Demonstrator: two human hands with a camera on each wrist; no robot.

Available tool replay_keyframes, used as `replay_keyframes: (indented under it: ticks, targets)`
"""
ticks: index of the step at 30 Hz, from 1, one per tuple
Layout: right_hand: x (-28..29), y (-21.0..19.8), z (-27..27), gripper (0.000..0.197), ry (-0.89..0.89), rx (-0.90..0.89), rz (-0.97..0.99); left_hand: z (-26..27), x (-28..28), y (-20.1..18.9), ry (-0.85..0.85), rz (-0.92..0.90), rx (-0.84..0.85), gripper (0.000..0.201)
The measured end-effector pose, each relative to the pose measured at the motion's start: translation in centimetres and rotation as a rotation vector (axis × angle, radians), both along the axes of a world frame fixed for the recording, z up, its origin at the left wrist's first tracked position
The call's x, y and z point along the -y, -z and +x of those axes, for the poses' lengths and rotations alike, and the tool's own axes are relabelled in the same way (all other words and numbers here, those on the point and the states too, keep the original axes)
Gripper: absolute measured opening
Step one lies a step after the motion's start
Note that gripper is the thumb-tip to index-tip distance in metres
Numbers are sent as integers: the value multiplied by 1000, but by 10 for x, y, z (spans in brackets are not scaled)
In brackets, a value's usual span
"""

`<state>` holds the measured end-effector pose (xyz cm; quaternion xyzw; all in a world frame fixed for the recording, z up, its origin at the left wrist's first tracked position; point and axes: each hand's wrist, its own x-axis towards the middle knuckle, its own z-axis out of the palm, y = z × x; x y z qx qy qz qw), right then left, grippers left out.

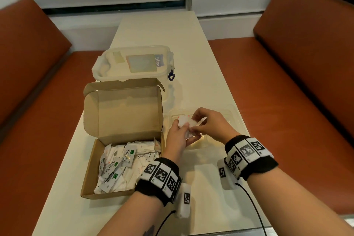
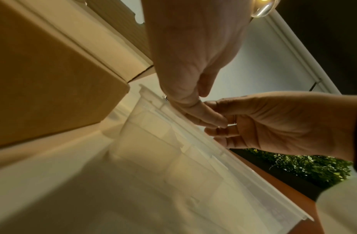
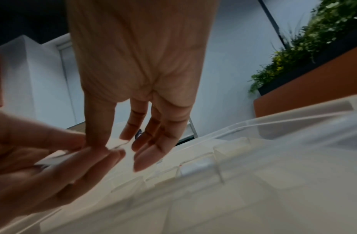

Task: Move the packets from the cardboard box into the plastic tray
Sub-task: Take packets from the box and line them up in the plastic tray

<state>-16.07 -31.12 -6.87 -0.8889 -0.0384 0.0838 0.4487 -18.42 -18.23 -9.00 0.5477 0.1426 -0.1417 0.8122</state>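
Looks like a cafe or restaurant booth: long white table [image 1: 191, 44] w/ orange bench seats [image 1: 297, 59] on both sides, a plant box [image 3: 306, 52] behind, sugar packets [image 1: 122, 165].

We look down from head height; both wrist cameras, close underneath, share the clear plastic tray [image 2: 193, 158].

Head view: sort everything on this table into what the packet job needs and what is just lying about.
Part of the job:
- cardboard box, lid open
- packets heaped inside it
- white packets held over the tray
- left hand and right hand, both gripping them
- clear plastic tray, right of the box

Lying about:
- lidded plastic container behind the box
- orange bench seats
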Motion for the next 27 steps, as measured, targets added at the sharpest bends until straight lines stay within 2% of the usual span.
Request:
replay_keyframes:
  ticks: [4,8,14,16,19,23,27]
  targets:
    - [5,0,1,14,41,-32,150,1,-2,5,8,38,24,27]
    - [9,1,2,4,54,-31,181,3,-3,9,-33,59,46,21]
    - [19,-5,8,20,116,45,154,3,0,9,-41,145,90,13]
    - [24,-12,11,23,100,64,105,3,1,9,-49,161,84,15]
    - [33,-25,16,23,-6,61,-88,4,0,10,-72,192,55,27]
    - [31,-34,20,23,-194,35,-309,2,3,8,-36,188,63,23]
    - [19,-32,22,22,-266,39,-371,-1,9,7,30,192,67,32]
